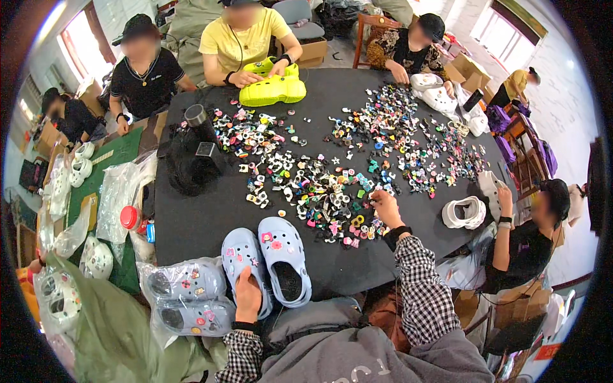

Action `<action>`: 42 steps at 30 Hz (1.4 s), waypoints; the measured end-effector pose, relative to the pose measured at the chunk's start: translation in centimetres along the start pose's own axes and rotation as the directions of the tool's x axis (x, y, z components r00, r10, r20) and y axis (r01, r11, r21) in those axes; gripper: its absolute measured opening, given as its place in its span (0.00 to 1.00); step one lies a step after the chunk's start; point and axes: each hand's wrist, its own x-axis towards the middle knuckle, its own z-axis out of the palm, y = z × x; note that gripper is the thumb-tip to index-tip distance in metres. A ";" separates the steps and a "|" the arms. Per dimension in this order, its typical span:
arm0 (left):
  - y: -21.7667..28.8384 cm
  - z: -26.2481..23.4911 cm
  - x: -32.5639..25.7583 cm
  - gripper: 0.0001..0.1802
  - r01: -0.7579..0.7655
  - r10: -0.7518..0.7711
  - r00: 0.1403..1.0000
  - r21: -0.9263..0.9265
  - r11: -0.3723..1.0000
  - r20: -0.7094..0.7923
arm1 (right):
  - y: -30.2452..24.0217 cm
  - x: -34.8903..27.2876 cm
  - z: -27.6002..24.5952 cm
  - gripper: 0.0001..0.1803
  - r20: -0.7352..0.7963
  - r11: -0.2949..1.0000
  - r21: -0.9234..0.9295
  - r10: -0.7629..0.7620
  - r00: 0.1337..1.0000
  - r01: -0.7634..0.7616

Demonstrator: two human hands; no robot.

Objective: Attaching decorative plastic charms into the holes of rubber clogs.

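Here, the left hand (248, 295) grips a pale-blue, charm-studded clog (244, 251) (right hand (385, 209): grasp unclear).

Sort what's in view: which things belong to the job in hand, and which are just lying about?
In use, apparently:
- Pale-blue clog, in left hand
- Neighbouring clog
- Loose charms, beside right hand

Just lying about, apparently:
- Red-lidded container
- Dark metal-topped cylinder

Across the surface (191, 236) I see yellow-green clogs (274, 92) before a co-worker in a yellow shirt (239, 41), a dark silver-topped cylinder (196, 116) on the left, a red-lidded jar (130, 218) near a green mat (132, 145), white footwear (465, 214) toward the right edge, a wooden chair (361, 39) behind.
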 end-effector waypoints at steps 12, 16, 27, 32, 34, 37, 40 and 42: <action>0.2 1.0 -0.6 0.14 -0.266 0.289 0.952 0.750 0.606 0.103 | 0.5 -0.5 -0.6 0.11 0.134 0.990 -0.142 0.016 0.991 0.003; -0.1 -0.1 0.2 0.13 -0.009 0.008 1.000 0.035 0.999 0.011 | -0.9 -0.9 -0.1 0.09 0.155 0.999 0.037 -0.023 0.988 0.018; 1.3 2.2 -2.1 0.16 -0.233 0.298 0.944 0.927 0.294 0.143 | -1.3 0.1 0.3 0.08 -0.044 0.997 -0.047 -0.058 0.997 0.056; 1.9 3.5 -2.6 0.17 -0.168 0.350 0.913 0.975 -0.142 0.208 | -1.6 1.7 1.2 0.10 -0.143 0.982 -0.167 -0.109 0.984 0.085; 2.0 3.9 -2.6 0.17 -0.144 0.336 0.932 0.989 -0.013 0.140 | -2.0 2.5 1.3 0.11 -0.142 0.981 -0.172 -0.113 0.983 0.088; 2.2 4.2 -2.8 0.17 -0.116 0.316 0.945 0.991 0.066 0.090 | -2.6 3.7 1.7 0.11 0.016 0.980 -0.122 -0.153 0.988 0.154; 2.2 4.6 -2.6 0.17 -0.107 0.299 0.951 0.990 0.096 0.074 | -2.8 4.3 3.1 0.14 0.066 0.983 -0.133 -0.116 0.991 0.124; 2.5 4.4 -2.8 0.17 -0.095 0.302 0.951 0.990 0.105 0.059 | -4.4 3.8 5.0 0.20 0.051 0.977 -0.201 -0.061 0.997 0.070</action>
